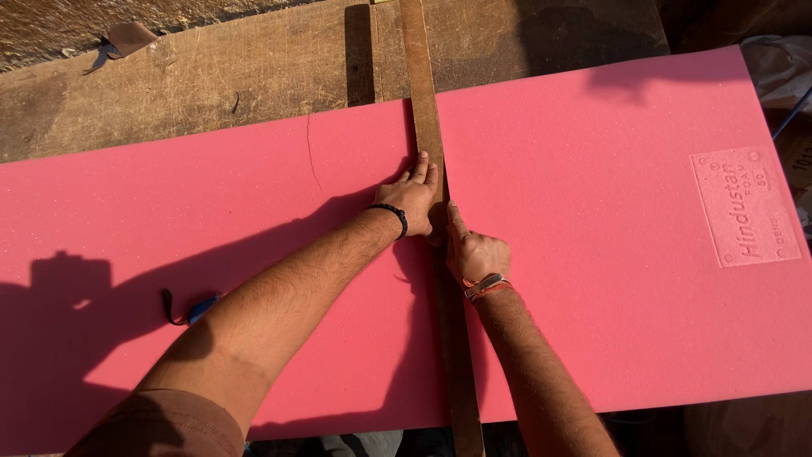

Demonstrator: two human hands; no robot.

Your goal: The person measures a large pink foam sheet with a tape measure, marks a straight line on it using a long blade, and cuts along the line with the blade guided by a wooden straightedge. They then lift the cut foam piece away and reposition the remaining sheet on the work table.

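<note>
Pressed flat, my left hand [412,201] lies with open fingers on the long wooden strip [434,161], its fingertips resting on the strip's left edge and its palm spilling onto the pink foam sheet [592,211] beside it. My right hand [475,252] sits just below on the same strip, loosely curled, the forefinger stretched up along the wood toward the left hand; whether it pinches something small against the strip I cannot tell, since the knuckles hide the fingertips.

That strip is a thin, straight, dark brown batten with a worn, dull face. It runs from the top of the view down across the foam and is cut off at the bottom edge. On either side of the strip the foam spreads wide: a soft, matte, finely pored slab, coral pink, with a faint crack line left of the strip near the upper edge, and far to the right of the strip an embossed rectangular stamp [744,206].

Above the foam the strip continues over a rough wooden workbench [211,76], scratched and stained. Well to the left of the strip, by my left forearm, a small blue object with a dark cord loop [188,309] peeks out; the arm covers most of it. Heavy shadows darken the foam's lower left corner.
</note>
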